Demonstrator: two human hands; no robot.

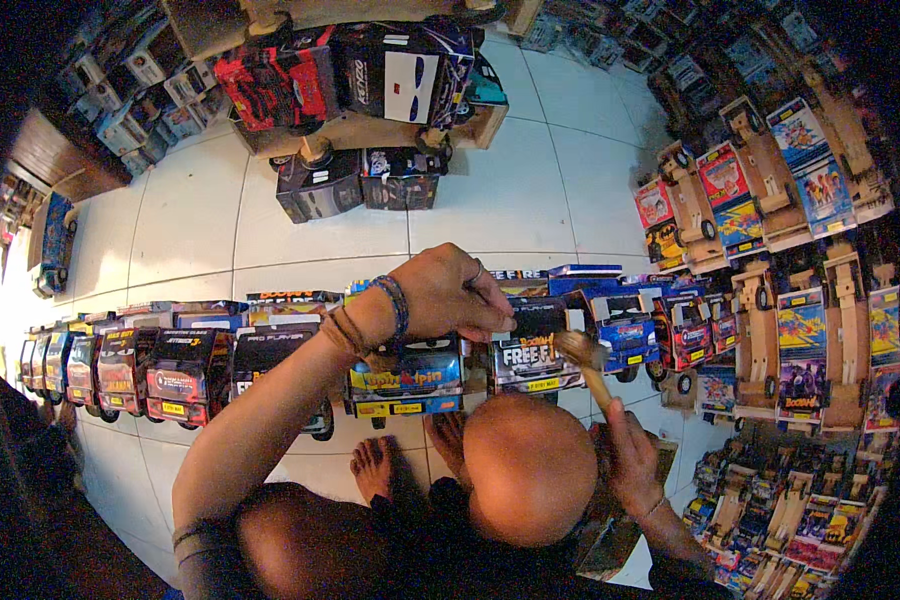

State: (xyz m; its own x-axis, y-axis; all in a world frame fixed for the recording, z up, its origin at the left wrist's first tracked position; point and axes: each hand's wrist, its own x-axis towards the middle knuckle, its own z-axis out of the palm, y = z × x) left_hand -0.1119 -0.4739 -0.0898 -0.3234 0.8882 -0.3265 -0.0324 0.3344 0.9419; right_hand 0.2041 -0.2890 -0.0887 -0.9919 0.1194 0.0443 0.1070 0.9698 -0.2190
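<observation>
Black and white, a toy truck (538, 372) sits by the bent fingers of the left hand (445, 297). Their tips are close together at the truck's top edge; I cannot tell if they pinch something small. Fingers of the right hand (630, 460) wrap around the wooden handle of a tool (594, 382), and its blurry head is near the same truck. Right of the left fingers stands a blue truck (628, 335).

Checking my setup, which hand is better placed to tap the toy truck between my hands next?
Probably the right hand: it holds the hammer, head close to the toy truck. The left hand is curled near the truck, with no tool visible.
</observation>
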